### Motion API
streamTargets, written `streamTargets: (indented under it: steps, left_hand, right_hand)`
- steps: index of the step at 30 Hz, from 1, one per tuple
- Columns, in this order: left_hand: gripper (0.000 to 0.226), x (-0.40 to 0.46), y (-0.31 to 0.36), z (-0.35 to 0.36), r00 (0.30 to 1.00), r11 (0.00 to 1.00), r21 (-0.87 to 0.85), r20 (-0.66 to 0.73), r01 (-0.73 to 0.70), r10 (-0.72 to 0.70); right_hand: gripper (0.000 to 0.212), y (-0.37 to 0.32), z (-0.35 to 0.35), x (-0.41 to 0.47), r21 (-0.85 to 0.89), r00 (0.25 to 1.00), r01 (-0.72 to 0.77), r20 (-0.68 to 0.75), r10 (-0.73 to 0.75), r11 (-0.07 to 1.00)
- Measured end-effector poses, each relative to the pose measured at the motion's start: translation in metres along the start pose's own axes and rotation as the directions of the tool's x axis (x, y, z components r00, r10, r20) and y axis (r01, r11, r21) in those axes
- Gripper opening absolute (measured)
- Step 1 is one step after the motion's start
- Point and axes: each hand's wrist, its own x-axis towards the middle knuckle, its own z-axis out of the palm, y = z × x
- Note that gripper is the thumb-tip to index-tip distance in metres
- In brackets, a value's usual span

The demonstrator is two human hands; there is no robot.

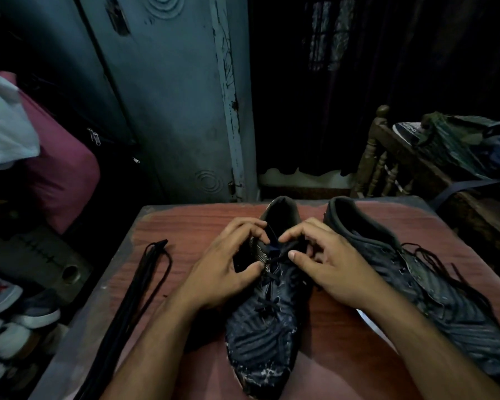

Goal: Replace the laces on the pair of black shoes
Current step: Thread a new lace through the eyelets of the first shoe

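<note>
Reddish wood-grain laminate covers the bench (185,226) before us, and nearest to us lies the scuffed toe of the black shoe (260,327) we are working on, its toe pointing back at us and its opening facing away. Thin dark lace crosses its front in several rows. Farther up the same shoe, our left hand (223,272) holds the left side of the eyelet area, its fingers curled around the upper with the thumb pressing near the lacing. Our right hand (329,267) meets it from the other side, thumb and forefinger pinching the lace end (286,249) just at the top eyelets. To the right, close beside our right forearm, the second black shoe (433,287) lies at an angle, with loose dark laces trailing off its far side. To the left, well apart from the shoes, a bundle of spare black laces (145,281) stretches along the bench. Beyond the bench stands a blue-grey metal cupboard (168,105); a wooden chair (378,157) piled with cloth sits at the right, and several sneakers (18,316) rest on the floor at the left.
</note>
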Motion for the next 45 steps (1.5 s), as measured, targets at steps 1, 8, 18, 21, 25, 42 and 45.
streamTargets:
  steps: [1,8,18,21,25,42,45]
  left_hand:
    - [0.028,0.000,0.001,0.001,1.000,1.000,0.022,-0.004,-0.005,0.005]
    - [0.025,0.004,-0.004,0.003,0.997,0.987,0.158,-0.073,0.015,-0.003]
    - [0.028,0.005,-0.009,0.005,0.986,0.988,0.155,-0.163,0.003,0.023]
    - [0.032,0.005,-0.011,0.007,0.988,0.991,0.135,-0.157,0.012,0.009]
    - [0.035,0.004,-0.013,0.008,0.983,0.988,0.144,-0.184,0.047,-0.020]
    - [0.035,0.004,-0.025,0.011,0.960,0.951,0.291,-0.279,0.107,-0.022]
    - [0.035,-0.001,-0.020,0.013,0.953,0.965,0.240,-0.301,0.106,-0.029]
  right_hand:
    - [0.021,-0.001,0.000,-0.001,-0.019,1.000,0.004,0.002,-0.004,1.000]
    - [0.019,-0.008,0.001,-0.002,-0.067,0.998,0.048,-0.045,-0.051,0.997]
    - [0.029,-0.007,0.006,-0.002,-0.060,0.989,0.068,-0.130,-0.076,0.996]
    - [0.035,-0.006,0.005,-0.002,-0.038,0.989,0.064,-0.131,-0.069,0.997]
    - [0.035,-0.005,0.004,-0.002,-0.044,0.985,0.044,-0.167,-0.051,0.998]
    - [0.018,-0.018,0.004,-0.002,-0.151,0.972,-0.221,-0.109,0.206,0.963]
    - [0.019,-0.024,-0.005,-0.004,-0.082,0.974,-0.226,-0.015,0.225,0.971]
